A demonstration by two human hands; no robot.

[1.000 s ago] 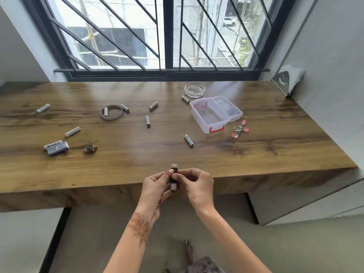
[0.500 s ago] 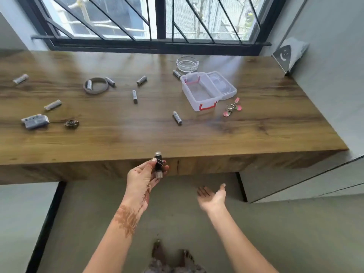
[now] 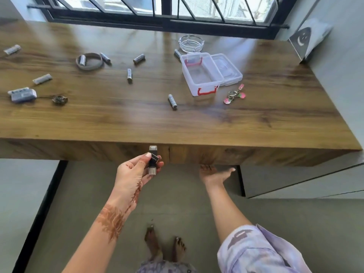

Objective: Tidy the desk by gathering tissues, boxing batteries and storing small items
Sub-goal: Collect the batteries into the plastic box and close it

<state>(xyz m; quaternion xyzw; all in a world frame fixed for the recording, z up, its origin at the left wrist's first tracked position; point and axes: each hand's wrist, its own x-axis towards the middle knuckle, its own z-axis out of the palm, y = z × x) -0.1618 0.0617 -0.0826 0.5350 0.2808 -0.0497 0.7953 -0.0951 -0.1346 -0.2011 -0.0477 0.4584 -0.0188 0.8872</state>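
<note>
My left hand [image 3: 134, 171] holds a small black USB stick [image 3: 152, 160] upright, just in front of the desk's front face. Palm up under the desk's front edge is my right hand [image 3: 213, 174], fingers apart and holding nothing. On the wooden desk [image 3: 275, 119] stands an open clear plastic box [image 3: 199, 73] with red latches, its lid beside it. Several grey batteries lie scattered, one [image 3: 172, 101] near the middle, one [image 3: 129, 74] farther back. A pink keychain [image 3: 235, 94] lies right of the box.
A glass ashtray [image 3: 190, 43] sits behind the box. A grey band [image 3: 89, 61] circles one battery at back left. A small grey device [image 3: 22, 94] with a cord and metal ring [image 3: 59, 99] lies at left. A tissue holder [image 3: 307, 36] hangs on the right wall.
My right hand let go of the USB stick, dropped away and now reaches palm up under the desk edge. The left hand keeps the stick. The view has tilted downward.
</note>
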